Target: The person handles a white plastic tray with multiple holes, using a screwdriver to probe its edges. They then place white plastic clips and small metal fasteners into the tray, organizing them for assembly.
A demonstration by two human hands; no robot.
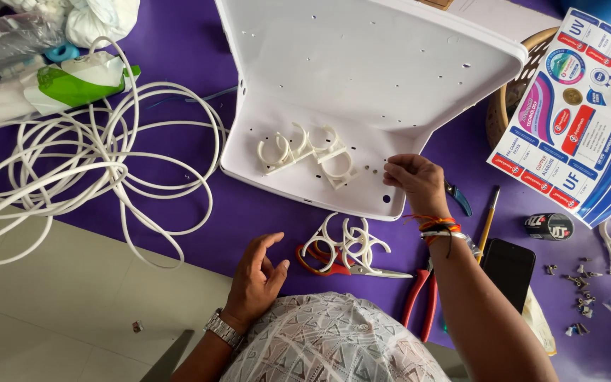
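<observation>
Fingers of right hand (413,177) pinched at panel (362,78) holes, contents unseen; mounted clips (309,152) lie just to its left. Left hand (257,272) rests loose-open on worktop (249,212), near spare clips (348,244).

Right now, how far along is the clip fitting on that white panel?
Three white C-shaped clips already sit on the white panel. In hand: the right hand pinches something small at the panel's holes; too small to tell what. The left hand rests open on the purple cloth. Left: a pile of loose clips beside the scissors.
</observation>
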